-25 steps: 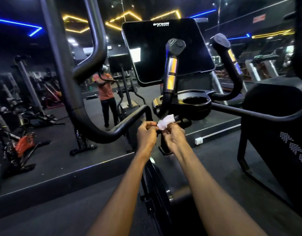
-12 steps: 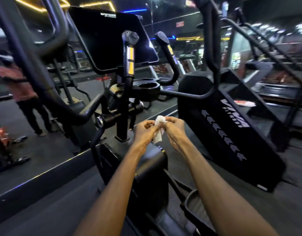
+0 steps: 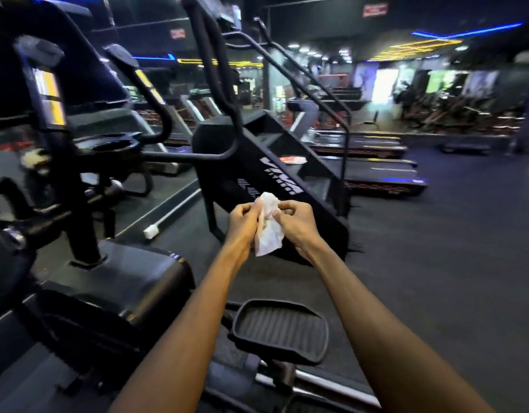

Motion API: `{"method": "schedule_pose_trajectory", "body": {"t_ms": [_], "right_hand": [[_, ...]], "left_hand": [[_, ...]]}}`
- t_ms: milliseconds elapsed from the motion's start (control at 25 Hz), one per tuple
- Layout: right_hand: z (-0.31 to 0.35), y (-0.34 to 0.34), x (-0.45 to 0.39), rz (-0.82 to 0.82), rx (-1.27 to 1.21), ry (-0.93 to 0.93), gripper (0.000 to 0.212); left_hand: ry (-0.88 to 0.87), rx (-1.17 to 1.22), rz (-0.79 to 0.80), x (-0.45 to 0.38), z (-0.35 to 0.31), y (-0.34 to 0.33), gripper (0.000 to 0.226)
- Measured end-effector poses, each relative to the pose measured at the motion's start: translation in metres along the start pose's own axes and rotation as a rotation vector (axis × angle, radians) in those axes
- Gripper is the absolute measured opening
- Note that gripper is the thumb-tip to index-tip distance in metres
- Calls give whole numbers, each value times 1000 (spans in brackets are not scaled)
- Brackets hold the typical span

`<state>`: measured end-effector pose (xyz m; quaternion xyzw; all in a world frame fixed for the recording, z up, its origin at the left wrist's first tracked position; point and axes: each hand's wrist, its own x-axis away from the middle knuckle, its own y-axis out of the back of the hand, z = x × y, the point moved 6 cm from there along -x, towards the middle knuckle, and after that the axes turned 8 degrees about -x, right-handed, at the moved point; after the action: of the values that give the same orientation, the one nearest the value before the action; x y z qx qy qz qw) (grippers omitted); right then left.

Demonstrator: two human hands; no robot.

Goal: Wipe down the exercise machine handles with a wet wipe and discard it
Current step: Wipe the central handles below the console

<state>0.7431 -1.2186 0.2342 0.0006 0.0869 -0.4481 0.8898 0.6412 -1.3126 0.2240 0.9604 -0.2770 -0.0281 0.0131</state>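
View swung right; hands [image 3: 269, 225] pinch wipe [image 3: 268, 234].

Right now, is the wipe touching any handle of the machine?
No, both the left hand and right hand hold the wipe in the air, away from the handles.

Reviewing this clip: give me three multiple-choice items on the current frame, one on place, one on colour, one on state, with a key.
1. Where is the wipe?
A. between both hands
B. on the pedal
C. on the floor

2. What colour is the wipe?
A. blue
B. white
C. yellow

3. What state is the wipe in?
A. sealed in a packet
B. folded flat
C. crumpled and hanging loose

Key: 1 A, the left hand and right hand both pinch it above the pedal. 2 B, it shows white against the dark floor. 3 C, it is creased and droops below the fingers.
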Motion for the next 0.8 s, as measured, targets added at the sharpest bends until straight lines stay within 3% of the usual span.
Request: {"method": "schedule_pose_trajectory", "body": {"t_ms": [80,160,240,440,640,800], "right_hand": [[4,54,10,-58,25,-4,6],[6,109,21,-120,52,-10,5],[9,166,36,-174,70,-34,7],[13,289,76,-307,113,-84,9],[18,399,120,-494,-44,-120,10],[16,457,143,-518,-137,-135,8]], "left_hand": [[-15,-30,145,19,0,-55,22],[-60,-86,226,43,-2,-104,12],[-65,-86,244,68,-3,-150,7],[-40,-56,295,127,-1,-248,22],[-52,5,385,189,0,-353,26],[-55,59,553,229,1,-428,36]]}}
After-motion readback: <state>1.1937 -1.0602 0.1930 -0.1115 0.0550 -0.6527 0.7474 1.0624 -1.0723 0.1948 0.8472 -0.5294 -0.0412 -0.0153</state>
